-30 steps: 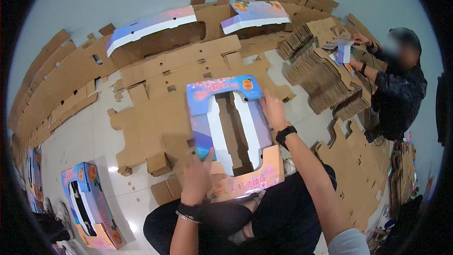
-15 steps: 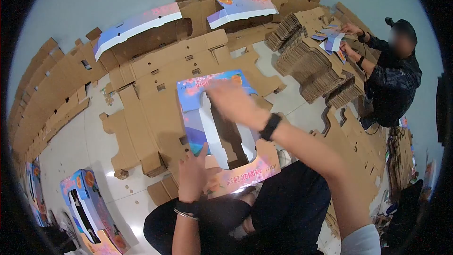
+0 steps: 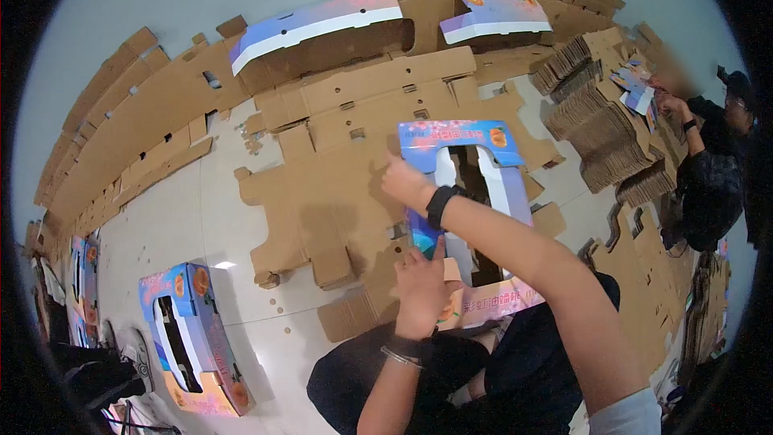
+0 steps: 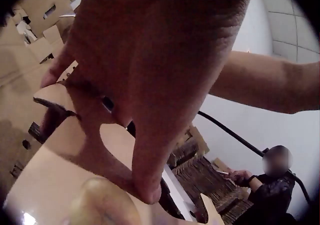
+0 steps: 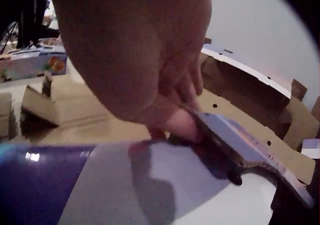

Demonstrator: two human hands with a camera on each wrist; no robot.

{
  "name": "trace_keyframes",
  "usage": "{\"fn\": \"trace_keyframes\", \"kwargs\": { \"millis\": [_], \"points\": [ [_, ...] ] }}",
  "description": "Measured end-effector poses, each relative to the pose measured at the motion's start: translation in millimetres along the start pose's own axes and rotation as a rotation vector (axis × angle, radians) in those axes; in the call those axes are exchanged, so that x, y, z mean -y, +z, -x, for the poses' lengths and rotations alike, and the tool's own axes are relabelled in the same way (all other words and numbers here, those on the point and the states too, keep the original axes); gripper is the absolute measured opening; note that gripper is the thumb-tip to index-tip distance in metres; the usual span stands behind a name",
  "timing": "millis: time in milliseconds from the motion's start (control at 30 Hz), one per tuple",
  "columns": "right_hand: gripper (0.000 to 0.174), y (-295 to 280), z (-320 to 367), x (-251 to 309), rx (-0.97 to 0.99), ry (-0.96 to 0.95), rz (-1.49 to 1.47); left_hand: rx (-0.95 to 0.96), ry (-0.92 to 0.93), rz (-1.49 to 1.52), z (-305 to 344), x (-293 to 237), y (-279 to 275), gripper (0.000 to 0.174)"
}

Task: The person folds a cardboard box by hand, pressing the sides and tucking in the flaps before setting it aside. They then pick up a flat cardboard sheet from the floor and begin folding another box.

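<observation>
Head view, printed box (image 3: 501,181): lay flat on the person's lap and on the brown cardboard sheets (image 3: 338,177), with its blue end pointing away and its pink end nearest the body.
Head view, right hand (image 3: 405,183): crossed over the box and gripped its far left corner, with a black wristband (image 3: 440,205) just behind it.
Head view, left hand (image 3: 423,290): held the near left edge of the box, thumb lying on the printed face.
Head view, surroundings: a second printed box (image 3: 193,338) stood on the floor tiles well to the left. Cardboard stacks (image 3: 612,137) rose at the right, beside another person (image 3: 713,185).

Left wrist view, left hand (image 4: 150,85): fingers (image 4: 145,180) were curled down onto the brown inner face of the box (image 4: 55,175) and pinched its edge.
Left wrist view, background: the right forearm (image 4: 265,85) passed above, and the other person (image 4: 272,182) sat by the stacks.

Right wrist view, right hand (image 5: 135,60): fingertips (image 5: 177,122) pinched the upper edge of the box's blue panel (image 5: 220,132).
Right wrist view, background: flat cardboard (image 5: 75,110) lay just behind the hand. A printed panel (image 5: 245,67) stood upright farther back.
</observation>
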State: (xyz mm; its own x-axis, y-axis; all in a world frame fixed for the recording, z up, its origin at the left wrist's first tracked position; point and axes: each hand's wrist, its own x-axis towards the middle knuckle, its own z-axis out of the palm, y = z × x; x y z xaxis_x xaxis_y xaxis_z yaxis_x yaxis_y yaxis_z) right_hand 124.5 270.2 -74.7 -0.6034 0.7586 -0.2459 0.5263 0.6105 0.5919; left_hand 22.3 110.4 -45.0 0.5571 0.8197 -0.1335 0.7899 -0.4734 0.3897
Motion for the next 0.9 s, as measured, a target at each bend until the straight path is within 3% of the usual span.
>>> {"fn": "trace_keyframes", "kwargs": {
  "millis": [100, 167, 267, 333, 433, 500, 567, 633, 667, 700, 767, 900],
  "points": [
    [0.014, -1.2, -0.9, -25.3, 0.049, 0.030, -0.212, 0.039, 0.004, 0.008, -1.2, -2.9, -4.9, 0.083],
    [0.016, -10.4, 7.6, -48.3, -0.021, 0.162, -0.441, 0.022, 0.003, 0.083, 1.6, -2.7, -8.6, 0.083],
    [0.026, -22.5, 46.5, -67.9, -0.116, 0.214, -0.590, 0.015, 0.016, 0.062, -0.4, -2.2, -2.6, 0.084],
    [0.033, -30.9, 90.4, -63.5, -0.824, 0.423, -0.608, 0.072, -0.006, 0.087, -3.7, -5.9, -5.1, 0.084],
    [0.033, -28.0, 175.2, -43.3, -0.517, 0.514, -0.754, 0.102, -0.003, 0.086, 0.0, -7.7, -9.4, 0.085],
    [0.028, -18.9, 224.3, -22.7, -0.114, 0.553, -0.822, 0.139, -0.024, 0.121, -2.5, -7.6, -11.4, 0.086],
    [0.024, 17.3, 257.7, 7.5, -0.108, 0.451, -0.847, 0.082, 0.050, 0.214, -2.4, -0.7, -3.9, 0.085],
    [0.023, 20.3, 264.0, 26.5, -0.157, 0.514, -0.846, 0.099, 0.025, 0.118, -1.3, -5.4, -6.8, 0.084],
    [0.023, 20.4, 263.2, 30.6, -0.203, 0.565, -0.853, -0.128, 0.105, -0.012, 0.7, -6.9, 1.5, 0.067],
    [0.023, 21.3, 260.8, 30.3, -0.209, 0.567, -0.851, -0.131, 0.108, -0.016, -1.7, -9.9, 7.9, 0.067],
    [0.023, 18.2, 255.7, 28.5, -0.234, 0.605, -0.927, -0.398, 0.204, 0.094, -7.8, -26.0, 4.9, 0.044],
    [0.023, 14.2, 266.8, 14.0, -0.185, 0.652, -1.031, -0.404, 0.340, 0.057, 1.3, -66.9, -5.2, 0.026]
  ]
}}
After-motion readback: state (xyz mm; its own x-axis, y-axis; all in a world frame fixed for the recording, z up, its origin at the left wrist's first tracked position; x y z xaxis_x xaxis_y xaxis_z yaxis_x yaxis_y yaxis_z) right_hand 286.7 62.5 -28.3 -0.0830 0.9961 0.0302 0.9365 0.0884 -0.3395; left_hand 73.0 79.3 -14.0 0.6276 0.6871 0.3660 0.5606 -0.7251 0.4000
